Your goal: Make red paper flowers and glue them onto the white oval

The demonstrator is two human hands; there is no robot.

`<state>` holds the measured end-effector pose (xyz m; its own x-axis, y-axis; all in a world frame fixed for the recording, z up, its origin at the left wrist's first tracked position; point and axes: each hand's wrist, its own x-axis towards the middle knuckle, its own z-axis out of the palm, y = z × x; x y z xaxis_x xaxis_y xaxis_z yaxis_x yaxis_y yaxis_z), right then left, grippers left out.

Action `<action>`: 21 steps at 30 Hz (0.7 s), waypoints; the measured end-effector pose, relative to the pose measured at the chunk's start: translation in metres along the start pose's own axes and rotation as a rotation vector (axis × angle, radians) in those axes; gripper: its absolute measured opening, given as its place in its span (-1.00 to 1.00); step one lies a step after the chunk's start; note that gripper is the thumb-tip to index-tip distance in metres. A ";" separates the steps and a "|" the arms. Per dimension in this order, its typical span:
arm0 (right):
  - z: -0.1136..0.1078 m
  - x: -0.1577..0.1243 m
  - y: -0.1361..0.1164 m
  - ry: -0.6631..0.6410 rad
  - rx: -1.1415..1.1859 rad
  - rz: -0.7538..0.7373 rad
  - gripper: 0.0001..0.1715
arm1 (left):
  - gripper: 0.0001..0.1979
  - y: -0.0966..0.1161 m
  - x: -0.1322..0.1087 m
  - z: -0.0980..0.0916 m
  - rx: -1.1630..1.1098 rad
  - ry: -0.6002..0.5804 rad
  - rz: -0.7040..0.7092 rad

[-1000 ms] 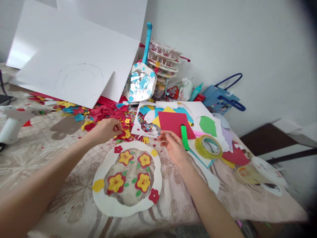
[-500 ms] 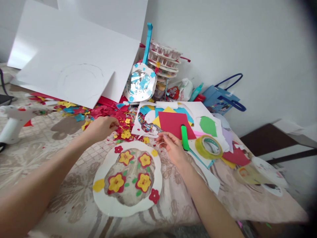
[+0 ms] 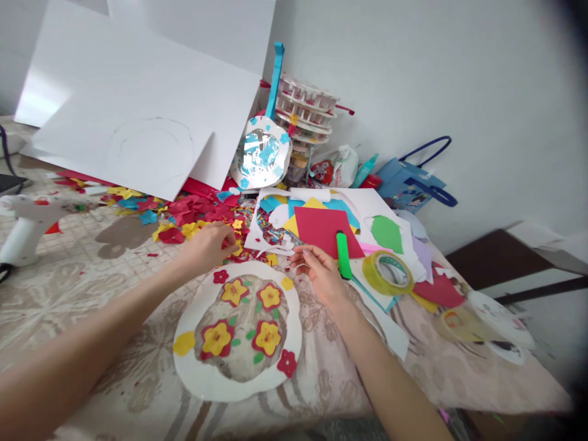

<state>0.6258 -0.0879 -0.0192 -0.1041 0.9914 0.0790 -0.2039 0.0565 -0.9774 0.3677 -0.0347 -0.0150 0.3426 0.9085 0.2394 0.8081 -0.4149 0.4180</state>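
Lying flat on a patterned tablecloth: a white scalloped ring with a see-through centre, dressed with four yellow-on-red paper flowers and small green leaves. Just beyond the ring's far left edge, left hand low among red and yellow scraps, fingers curled inward and bunched close together. Just off the ring's far right edge, right hand beside a torn white sheet, fingers bent and slightly apart, thumb near the index fingertip. Impossible to tell, at this size, about any small scrap pinched in either hand. To the right of the ring, past the right hand: a green marker overlapping a red sheet, then a roll of yellow tape. Well to the left of the ring: a white glue gun. Behind the ring, propped upright: a round white fan with a blue handle.
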 end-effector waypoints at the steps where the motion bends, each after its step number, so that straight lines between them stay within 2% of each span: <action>1: 0.000 0.000 0.000 0.001 -0.006 0.003 -0.82 | -0.83 -0.001 0.000 -0.004 -0.036 0.005 -0.029; 6: 0.000 0.000 -0.001 0.006 -0.020 0.013 -0.81 | -0.83 -0.008 0.003 -0.023 -0.100 0.063 -0.125; 11: -0.002 0.000 0.003 0.007 -0.130 -0.027 -0.81 | -0.81 -0.011 0.005 -0.026 0.093 0.146 -0.070; 13: -0.003 0.001 0.006 0.031 -0.294 -0.090 -0.80 | -0.79 -0.010 0.005 -0.023 0.099 0.175 -0.010; 16: -0.004 0.009 0.007 0.056 -0.652 -0.237 -0.82 | -0.79 -0.007 0.006 -0.013 0.042 0.147 0.080; 18: -0.004 0.016 0.006 0.021 -0.902 -0.348 -0.81 | -0.80 -0.005 0.006 -0.005 0.037 0.106 0.127; 21: -0.002 0.029 0.005 -0.100 -1.231 -0.494 -0.69 | -0.82 -0.005 0.007 0.006 0.088 0.055 0.172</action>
<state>0.6241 -0.0588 -0.0226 -0.3556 0.8264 0.4366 0.7618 0.5269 -0.3769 0.3689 -0.0258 -0.0210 0.4545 0.8197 0.3487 0.7796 -0.5554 0.2895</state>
